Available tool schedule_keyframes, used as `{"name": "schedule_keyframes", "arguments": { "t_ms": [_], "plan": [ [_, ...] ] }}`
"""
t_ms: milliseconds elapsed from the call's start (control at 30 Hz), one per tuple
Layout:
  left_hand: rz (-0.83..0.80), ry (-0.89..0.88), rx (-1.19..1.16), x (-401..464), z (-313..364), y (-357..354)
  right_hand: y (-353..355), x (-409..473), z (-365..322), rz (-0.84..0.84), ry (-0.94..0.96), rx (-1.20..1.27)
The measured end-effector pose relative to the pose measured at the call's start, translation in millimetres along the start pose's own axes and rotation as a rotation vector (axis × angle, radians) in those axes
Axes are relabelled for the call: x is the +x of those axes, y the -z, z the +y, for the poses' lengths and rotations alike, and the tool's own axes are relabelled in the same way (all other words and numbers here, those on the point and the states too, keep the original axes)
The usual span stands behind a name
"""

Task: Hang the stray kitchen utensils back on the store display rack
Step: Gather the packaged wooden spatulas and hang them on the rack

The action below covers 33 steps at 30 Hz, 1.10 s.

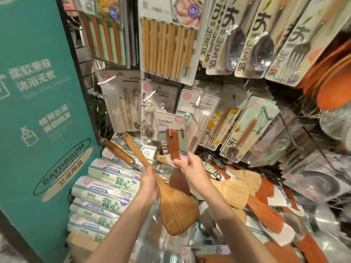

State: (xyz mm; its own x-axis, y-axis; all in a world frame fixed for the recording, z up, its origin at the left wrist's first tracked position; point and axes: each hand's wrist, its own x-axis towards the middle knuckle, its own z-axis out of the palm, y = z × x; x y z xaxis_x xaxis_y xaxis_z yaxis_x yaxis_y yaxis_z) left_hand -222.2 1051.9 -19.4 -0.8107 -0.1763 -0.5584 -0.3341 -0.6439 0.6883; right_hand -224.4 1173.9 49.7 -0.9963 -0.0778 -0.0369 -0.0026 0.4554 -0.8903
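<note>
The dark reddish-brown wooden spatula (173, 147) on its white-and-green card stands upright before a white hook; the right hand (187, 164) pinches its lower end, hiding the blade. The left hand (150, 184) curls round the handle of a pale wooden rice paddle (175, 205), tilted over stacked green bag rolls (106, 188). Loose spatulas (247, 190) at right blur together.

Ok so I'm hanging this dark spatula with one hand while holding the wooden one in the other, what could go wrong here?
1. The right hand pinches only the low end of the dark spatula, so it might slip off the white hook.
2. The left hand grips the wooden spatula by its neck; its blade could knock the heaped spatulas beside it.
</note>
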Motion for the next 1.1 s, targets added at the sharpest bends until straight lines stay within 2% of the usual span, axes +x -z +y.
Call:
{"name": "schedule_keyframes", "arguments": {
  "t_ms": [100, 333, 600, 900, 1100],
  "plan": [
    [-0.017, -0.056, 0.057, -9, -9, 3, 24, -10, -10, 0.048, 0.007, 0.105],
    [-0.030, -0.260, 0.181, -49, -24, -11, 72, -46, -20, 0.200, 0.094, 0.033],
    [-0.023, -0.497, 0.214, -122, -41, -26, 137, -88, -25, 0.151, 0.177, 0.113],
    [-0.039, -0.807, 0.420, -211, -76, -113, 241, -140, -31, 0.184, 0.263, 0.130],
    [-0.112, -0.888, 0.366, -270, -75, -186, 307, -160, -48, 0.205, 0.279, 0.186]
  ]
}}
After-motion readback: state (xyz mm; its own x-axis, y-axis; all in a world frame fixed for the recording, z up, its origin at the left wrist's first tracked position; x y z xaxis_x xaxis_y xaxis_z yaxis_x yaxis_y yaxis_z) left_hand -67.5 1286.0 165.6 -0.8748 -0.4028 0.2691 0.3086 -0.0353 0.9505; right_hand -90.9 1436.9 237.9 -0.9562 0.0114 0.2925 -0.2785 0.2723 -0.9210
